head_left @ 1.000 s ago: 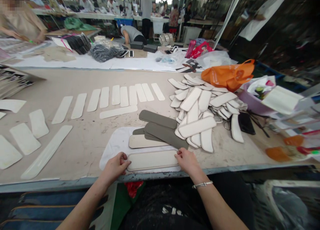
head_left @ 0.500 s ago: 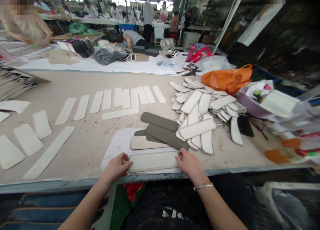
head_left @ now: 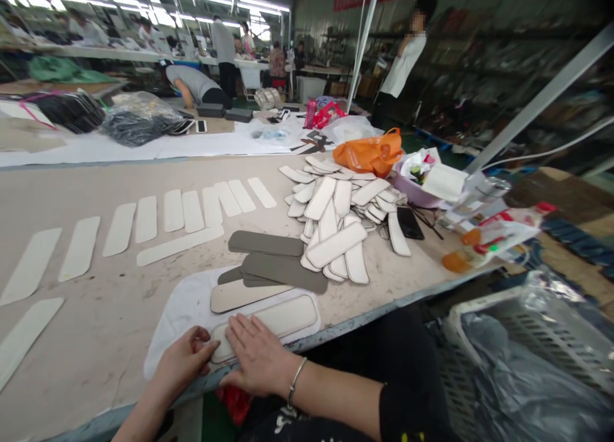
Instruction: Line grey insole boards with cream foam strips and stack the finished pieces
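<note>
A long off-white panel with rounded ends (head_left: 288, 317) lies on a white sheet (head_left: 175, 314) at the table's front edge. My left hand (head_left: 185, 359) is closed at the panel's left end, thumb and curled fingers on its edge. Flat across the left half of the panel rests my right hand (head_left: 261, 352), fingers stretched out and covering part of it. Just behind are a cream strip (head_left: 252, 295) and several dark grey strips (head_left: 283, 272), overlapping. To their right, a loose heap of off-white padded pieces (head_left: 336, 237) reaches the grey ones.
White strips (head_left: 144, 218) lie in a row on the left. An orange bag (head_left: 369, 154), a lilac basin (head_left: 415, 192), a black phone (head_left: 410, 223) and bottles (head_left: 470, 256) stand or lie rightward. A white crate (head_left: 494, 314) is beside the table. Other people are in the background.
My right hand has left the panel's right end and now lies flat on its left part. My left hand stays at the left end. The view has swung to the right.
</note>
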The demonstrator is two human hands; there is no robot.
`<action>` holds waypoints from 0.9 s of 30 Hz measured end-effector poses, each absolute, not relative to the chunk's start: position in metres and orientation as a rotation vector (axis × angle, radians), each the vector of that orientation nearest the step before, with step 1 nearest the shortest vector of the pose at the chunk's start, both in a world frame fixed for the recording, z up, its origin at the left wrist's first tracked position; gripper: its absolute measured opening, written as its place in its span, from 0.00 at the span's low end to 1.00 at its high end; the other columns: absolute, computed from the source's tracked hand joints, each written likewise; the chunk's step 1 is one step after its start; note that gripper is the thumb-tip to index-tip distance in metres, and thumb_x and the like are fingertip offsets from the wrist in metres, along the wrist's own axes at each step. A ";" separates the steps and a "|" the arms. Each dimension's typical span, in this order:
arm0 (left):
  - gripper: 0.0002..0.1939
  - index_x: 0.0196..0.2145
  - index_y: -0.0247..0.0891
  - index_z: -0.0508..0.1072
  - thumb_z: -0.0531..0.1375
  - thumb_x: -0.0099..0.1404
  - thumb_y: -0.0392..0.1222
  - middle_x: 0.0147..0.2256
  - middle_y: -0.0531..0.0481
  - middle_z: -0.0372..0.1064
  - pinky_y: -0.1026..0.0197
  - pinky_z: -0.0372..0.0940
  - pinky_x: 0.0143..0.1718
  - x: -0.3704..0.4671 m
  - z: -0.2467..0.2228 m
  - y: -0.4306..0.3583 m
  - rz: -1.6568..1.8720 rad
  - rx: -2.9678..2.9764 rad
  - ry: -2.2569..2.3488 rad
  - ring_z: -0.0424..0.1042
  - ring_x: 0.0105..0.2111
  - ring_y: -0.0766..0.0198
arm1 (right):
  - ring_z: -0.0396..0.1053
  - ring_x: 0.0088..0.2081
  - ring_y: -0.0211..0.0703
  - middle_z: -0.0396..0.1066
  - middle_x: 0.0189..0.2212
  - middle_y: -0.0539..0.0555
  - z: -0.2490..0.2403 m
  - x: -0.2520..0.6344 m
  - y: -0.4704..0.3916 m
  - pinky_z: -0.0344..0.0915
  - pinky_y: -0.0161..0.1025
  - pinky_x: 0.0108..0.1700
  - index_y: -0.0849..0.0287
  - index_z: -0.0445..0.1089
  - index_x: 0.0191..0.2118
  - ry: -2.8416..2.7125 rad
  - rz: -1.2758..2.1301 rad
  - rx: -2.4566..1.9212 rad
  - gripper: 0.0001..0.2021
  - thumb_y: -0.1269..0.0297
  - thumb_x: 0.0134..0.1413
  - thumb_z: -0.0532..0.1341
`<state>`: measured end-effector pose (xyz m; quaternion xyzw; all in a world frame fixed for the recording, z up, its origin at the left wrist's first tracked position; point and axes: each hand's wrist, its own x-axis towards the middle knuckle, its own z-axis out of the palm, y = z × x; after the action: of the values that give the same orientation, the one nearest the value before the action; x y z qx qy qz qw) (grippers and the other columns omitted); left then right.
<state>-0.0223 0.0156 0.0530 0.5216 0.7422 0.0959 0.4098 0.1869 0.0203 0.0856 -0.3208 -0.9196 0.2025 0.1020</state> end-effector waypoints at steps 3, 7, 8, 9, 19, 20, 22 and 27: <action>0.14 0.33 0.42 0.59 0.52 0.57 0.54 0.16 0.61 0.61 0.64 0.59 0.23 -0.022 0.054 0.016 0.250 1.349 1.868 0.70 0.19 0.63 | 0.33 0.64 0.48 0.41 0.63 0.62 0.078 0.208 0.026 0.38 0.49 0.63 0.67 0.43 0.62 -2.722 0.622 -0.994 0.36 0.47 0.56 0.50; 0.11 0.32 0.41 0.59 0.52 0.58 0.50 0.16 0.61 0.63 0.65 0.58 0.23 -0.019 0.061 0.018 0.234 1.333 1.866 0.70 0.19 0.64 | 0.34 0.64 0.49 0.38 0.64 0.61 0.068 0.255 0.033 0.39 0.51 0.63 0.64 0.42 0.63 -2.701 0.604 -1.167 0.38 0.46 0.54 0.53; 0.10 0.32 0.41 0.59 0.52 0.58 0.49 0.17 0.61 0.63 0.65 0.58 0.24 -0.018 0.063 0.018 0.231 1.322 1.867 0.70 0.18 0.64 | 0.34 0.64 0.50 0.37 0.64 0.61 0.064 0.265 0.033 0.39 0.51 0.63 0.65 0.42 0.63 -2.696 0.568 -1.219 0.38 0.47 0.54 0.53; 0.09 0.33 0.41 0.59 0.53 0.58 0.48 0.17 0.60 0.63 0.65 0.58 0.24 -0.017 0.066 0.018 0.228 1.314 1.869 0.70 0.18 0.65 | 0.34 0.64 0.50 0.37 0.64 0.61 0.060 0.273 0.033 0.39 0.51 0.63 0.65 0.41 0.63 -2.691 0.522 -1.265 0.37 0.48 0.55 0.52; 0.19 0.52 0.35 0.59 0.47 0.65 0.44 0.46 0.41 0.66 0.57 0.61 0.47 0.054 0.095 -0.022 0.718 1.894 1.907 0.66 0.48 0.58 | 0.37 0.63 0.53 0.39 0.63 0.63 0.028 0.284 0.029 0.46 0.54 0.60 0.67 0.40 0.63 -2.676 0.105 -1.260 0.37 0.48 0.56 0.50; 0.22 0.55 0.35 0.57 0.47 0.65 0.45 0.53 0.40 0.61 0.54 0.57 0.53 0.071 0.096 -0.022 0.686 2.032 1.755 0.59 0.54 0.57 | 0.38 0.63 0.54 0.39 0.63 0.64 0.026 0.284 0.028 0.46 0.54 0.60 0.67 0.39 0.63 -2.679 0.070 -1.252 0.37 0.49 0.56 0.50; 0.30 0.59 0.32 0.51 0.48 0.65 0.50 0.60 0.39 0.49 0.50 0.48 0.59 0.103 0.095 -0.016 0.558 2.226 1.515 0.45 0.61 0.53 | 0.39 0.63 0.54 0.39 0.63 0.64 0.024 0.285 0.028 0.48 0.55 0.59 0.67 0.37 0.64 -2.695 0.012 -1.226 0.34 0.53 0.58 0.49; 0.37 0.61 0.26 0.47 0.41 0.64 0.59 0.63 0.36 0.41 0.49 0.39 0.61 0.123 0.077 0.007 0.348 2.316 1.439 0.35 0.63 0.51 | 0.40 0.63 0.53 0.39 0.63 0.62 0.021 0.288 0.028 0.49 0.54 0.59 0.66 0.33 0.64 -2.717 -0.033 -1.174 0.33 0.62 0.57 0.48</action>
<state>0.1231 0.0074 0.0767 0.8263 0.5136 0.1243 0.1951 0.2884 0.0283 0.0213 -0.3950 -0.9142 -0.0111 0.0905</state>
